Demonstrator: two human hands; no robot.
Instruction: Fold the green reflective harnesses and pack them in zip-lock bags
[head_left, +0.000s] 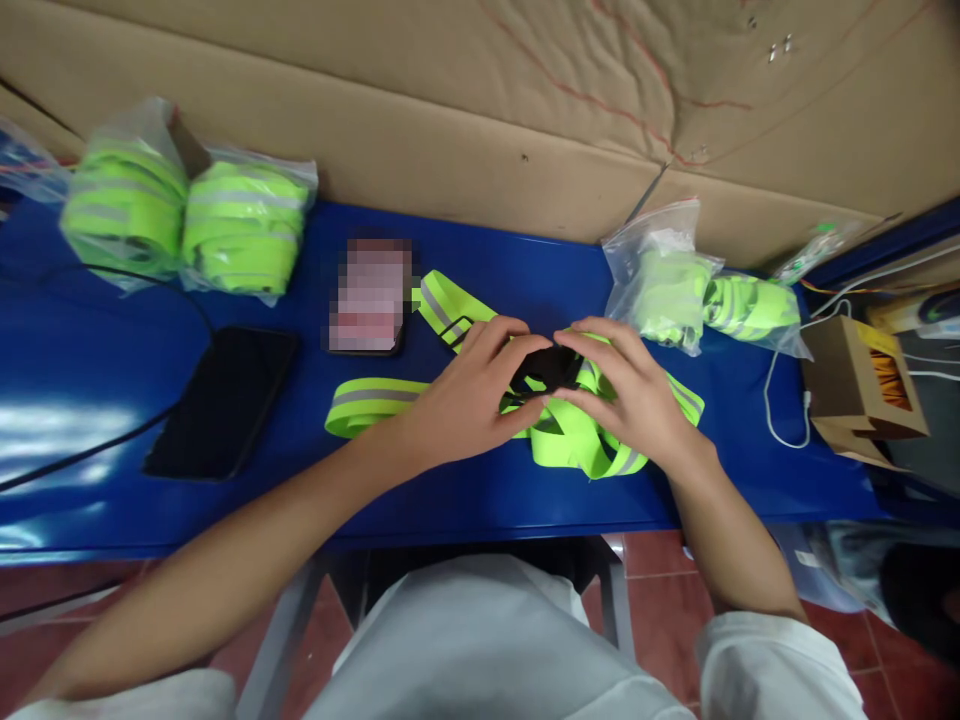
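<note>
Over the middle of the blue table, my left hand (480,385) and my right hand (619,385) come together on a black buckle (551,368). The fingers of each hand are bent around one side of it, and its finer parts are dark and blurred. A neon-yellow reflective strap (585,450) with a grey stripe lies in loose loops beneath and around both hands. One stretch of it runs up to the left, where a thin black slider (456,328) sits on it. Another loop sticks out left of my left wrist.
Bagged neon straps (244,225) stand at the back left, with more bagged straps (671,290) at the back right. A black phone (223,400) and a pixelated device (370,300) lie on the blue table (450,500). A cardboard box (862,385) and a white cable are at right.
</note>
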